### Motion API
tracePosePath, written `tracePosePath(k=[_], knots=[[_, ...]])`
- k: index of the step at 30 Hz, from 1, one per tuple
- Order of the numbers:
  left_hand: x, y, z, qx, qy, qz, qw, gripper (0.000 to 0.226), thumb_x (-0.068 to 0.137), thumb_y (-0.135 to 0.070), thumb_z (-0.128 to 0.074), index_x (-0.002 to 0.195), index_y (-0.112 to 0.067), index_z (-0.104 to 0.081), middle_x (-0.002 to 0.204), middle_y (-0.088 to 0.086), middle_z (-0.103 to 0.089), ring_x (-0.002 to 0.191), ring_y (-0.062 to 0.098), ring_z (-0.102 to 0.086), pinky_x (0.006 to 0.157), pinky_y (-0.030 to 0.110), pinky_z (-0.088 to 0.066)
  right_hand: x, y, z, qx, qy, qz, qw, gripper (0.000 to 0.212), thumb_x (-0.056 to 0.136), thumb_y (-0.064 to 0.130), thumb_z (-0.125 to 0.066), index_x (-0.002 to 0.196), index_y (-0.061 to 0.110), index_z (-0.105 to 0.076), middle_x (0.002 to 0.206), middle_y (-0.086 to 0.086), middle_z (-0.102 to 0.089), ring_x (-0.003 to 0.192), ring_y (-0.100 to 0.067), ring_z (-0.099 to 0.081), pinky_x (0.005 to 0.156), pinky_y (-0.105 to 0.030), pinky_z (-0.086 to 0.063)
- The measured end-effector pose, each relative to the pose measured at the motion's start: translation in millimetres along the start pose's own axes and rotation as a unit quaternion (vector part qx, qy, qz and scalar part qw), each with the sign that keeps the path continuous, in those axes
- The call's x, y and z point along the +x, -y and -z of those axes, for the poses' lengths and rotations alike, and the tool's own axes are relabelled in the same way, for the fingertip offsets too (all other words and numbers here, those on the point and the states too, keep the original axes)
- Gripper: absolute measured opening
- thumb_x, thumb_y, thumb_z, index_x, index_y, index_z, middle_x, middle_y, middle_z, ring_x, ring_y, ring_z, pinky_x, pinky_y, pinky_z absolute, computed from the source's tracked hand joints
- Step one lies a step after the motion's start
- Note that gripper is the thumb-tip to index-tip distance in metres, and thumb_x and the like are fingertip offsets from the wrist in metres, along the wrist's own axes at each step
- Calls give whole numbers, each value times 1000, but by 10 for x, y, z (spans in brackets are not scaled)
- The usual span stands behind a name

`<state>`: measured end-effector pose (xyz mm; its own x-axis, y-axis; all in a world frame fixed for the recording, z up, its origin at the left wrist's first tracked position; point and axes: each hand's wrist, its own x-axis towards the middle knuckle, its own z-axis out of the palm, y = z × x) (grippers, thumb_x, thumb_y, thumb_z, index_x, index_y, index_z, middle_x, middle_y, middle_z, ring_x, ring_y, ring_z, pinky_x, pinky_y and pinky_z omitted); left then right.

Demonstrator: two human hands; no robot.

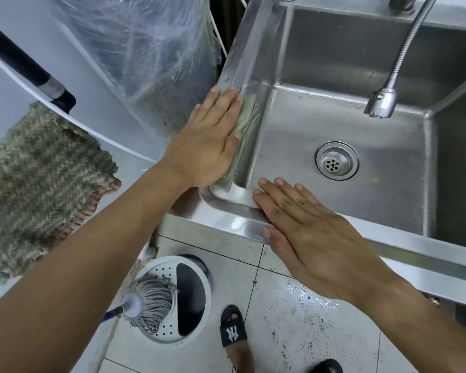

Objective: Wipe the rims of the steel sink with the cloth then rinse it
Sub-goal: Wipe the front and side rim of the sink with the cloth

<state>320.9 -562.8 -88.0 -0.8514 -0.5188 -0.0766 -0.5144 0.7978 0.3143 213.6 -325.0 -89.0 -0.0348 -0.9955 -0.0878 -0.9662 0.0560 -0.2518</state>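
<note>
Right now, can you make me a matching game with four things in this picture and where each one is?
Things:
1. cloth
2. right hand
3. mop
4. drain

Places:
A. in the white bucket on the floor
B. on the sink's front rim
C. in the bottom of the basin
D. under the left hand on the sink's left rim

Pairs: 1-D, 2-B, 3-A, 4-C
</note>
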Motion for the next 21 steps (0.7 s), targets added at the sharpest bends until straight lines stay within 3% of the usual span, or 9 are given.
tracePosePath(k=[4, 7, 9, 12, 16, 21], knots=[[-409, -3, -91, -34, -36, 13, 999, 61, 109, -39, -20, 165, -18, -7, 173, -3, 2, 159, 14, 11, 130, 41, -3, 276, 126, -15, 37, -60, -41, 997, 57, 110, 37, -25, 161, 12, -30, 170, -5, -22, 159, -18, -17, 129, -39, -16], [-415, 43, -70, -51, -26, 14, 998, 62, 109, -39, -21, 165, -18, -5, 173, -2, 5, 158, 15, 13, 129, 40, 1, 324, 224, -33, 43, -92, 12, 995, 52, 109, 29, -34, 157, 8, -38, 166, -10, -32, 156, -23, -27, 128, -42, -24], [-203, 78, -29, -40, -13, 10, 999, 63, 108, -38, -21, 165, -17, -5, 173, -1, 5, 158, 18, 14, 128, 38, 5, 341, 258, -57, 23, -53, 77, 995, 53, 111, 31, -32, 160, 11, -32, 168, -8, -29, 156, -22, -25, 128, -42, -24], [58, 138, 33, -40, 1, -23, 999, 62, 109, -37, -23, 165, -17, -6, 173, 0, 5, 158, 21, 15, 123, 33, 10, 365, 238, -76, 11, 5, 81, 997, 58, 112, 38, -22, 165, 14, -14, 172, -2, -12, 159, -15, -11, 129, -38, -17], [6, 176, 13, -43, -12, -37, 998, 63, 108, -39, -21, 165, -16, -7, 173, 0, 5, 158, 21, 15, 124, 32, 10, 319, 237, -62, 7, -7, 71, 997, 59, 113, 40, -27, 164, 12, -17, 172, -3, -14, 159, -17, -13, 128, -40, -20], [321, 203, 86, -2, 17, -57, 998, 61, 110, -38, -20, 165, -14, -7, 173, 3, 7, 158, 24, 16, 123, 34, 12, 347, 222, -14, 1, 26, 126, 992, 63, 113, 42, -26, 165, 16, -1, 173, 0, -2, 160, -13, -4, 130, -37, -15]])
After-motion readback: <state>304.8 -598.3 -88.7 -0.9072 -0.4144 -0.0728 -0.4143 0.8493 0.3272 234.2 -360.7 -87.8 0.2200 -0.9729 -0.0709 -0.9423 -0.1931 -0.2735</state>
